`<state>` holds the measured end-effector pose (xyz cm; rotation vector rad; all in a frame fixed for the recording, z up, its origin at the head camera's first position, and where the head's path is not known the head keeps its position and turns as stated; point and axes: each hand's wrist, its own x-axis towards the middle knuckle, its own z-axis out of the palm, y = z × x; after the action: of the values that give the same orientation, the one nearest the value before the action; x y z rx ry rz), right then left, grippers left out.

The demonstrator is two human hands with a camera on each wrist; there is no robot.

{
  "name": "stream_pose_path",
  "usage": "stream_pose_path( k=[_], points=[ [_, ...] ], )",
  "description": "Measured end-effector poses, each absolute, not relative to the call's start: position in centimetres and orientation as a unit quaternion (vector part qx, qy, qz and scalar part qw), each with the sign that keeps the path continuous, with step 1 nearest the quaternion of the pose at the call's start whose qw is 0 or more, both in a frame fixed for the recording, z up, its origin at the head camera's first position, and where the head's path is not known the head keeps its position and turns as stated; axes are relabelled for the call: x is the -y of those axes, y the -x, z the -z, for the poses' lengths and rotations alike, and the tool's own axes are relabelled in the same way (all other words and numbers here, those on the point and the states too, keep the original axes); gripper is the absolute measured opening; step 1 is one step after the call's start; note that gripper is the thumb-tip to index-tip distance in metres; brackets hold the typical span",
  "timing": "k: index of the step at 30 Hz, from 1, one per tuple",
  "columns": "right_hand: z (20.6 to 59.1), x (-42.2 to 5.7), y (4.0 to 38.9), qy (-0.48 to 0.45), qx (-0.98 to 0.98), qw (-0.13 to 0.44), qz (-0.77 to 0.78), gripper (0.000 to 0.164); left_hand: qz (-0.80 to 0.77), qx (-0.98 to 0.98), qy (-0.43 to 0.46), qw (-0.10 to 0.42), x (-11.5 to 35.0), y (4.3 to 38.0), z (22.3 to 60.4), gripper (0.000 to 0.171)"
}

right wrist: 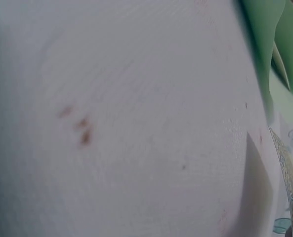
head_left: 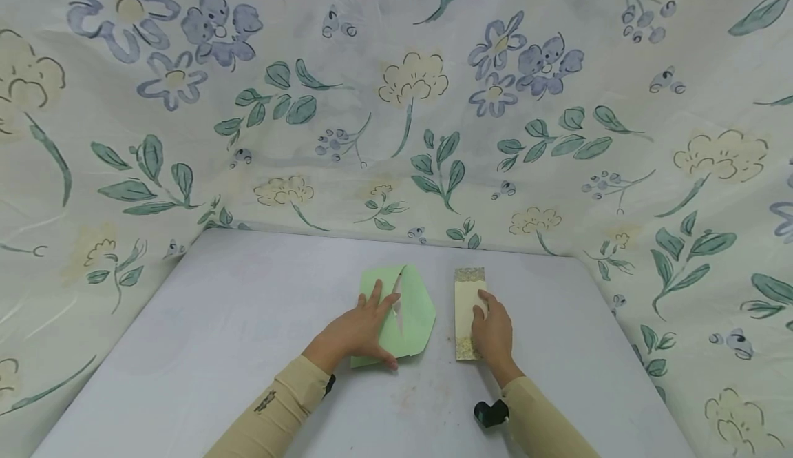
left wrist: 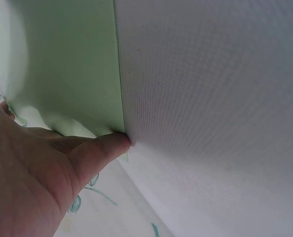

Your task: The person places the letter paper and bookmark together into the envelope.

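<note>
A light green folded paper (head_left: 420, 313) lies on the white table, with a slit-like gap between its flaps showing something pale inside. Spread across its left part is my left hand (head_left: 356, 330), thumb at the lower edge. In the left wrist view, that thumb (left wrist: 102, 150) presses the paper's edge. To the right is a cream paper strip (head_left: 466, 306) with speckled gold bands at both ends. My right hand (head_left: 495, 334) holds it by its right side, between thumb and fingers. The right wrist view shows the strip's patterned band (right wrist: 289, 182) edge-on, above a shadow; the right hand is mostly out of sight there.
The white table (head_left: 217, 348) has small brownish marks near its middle. Flower-patterned sheeting (head_left: 372, 134) rises behind it and on both sides. A black strap piece (head_left: 491, 413) sits by the right cuff.
</note>
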<state>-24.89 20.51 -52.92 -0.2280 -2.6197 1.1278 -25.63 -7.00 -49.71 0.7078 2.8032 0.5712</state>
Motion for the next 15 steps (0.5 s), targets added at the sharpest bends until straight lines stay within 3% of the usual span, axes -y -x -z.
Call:
stream_pose_path(
  k=[15],
  points=[
    [52.78,-20.00,25.16,0.076,0.909,0.145,-0.384,0.040,-0.197,-0.946,-0.238,0.100,7.05,25.50,49.60,0.129]
  ],
)
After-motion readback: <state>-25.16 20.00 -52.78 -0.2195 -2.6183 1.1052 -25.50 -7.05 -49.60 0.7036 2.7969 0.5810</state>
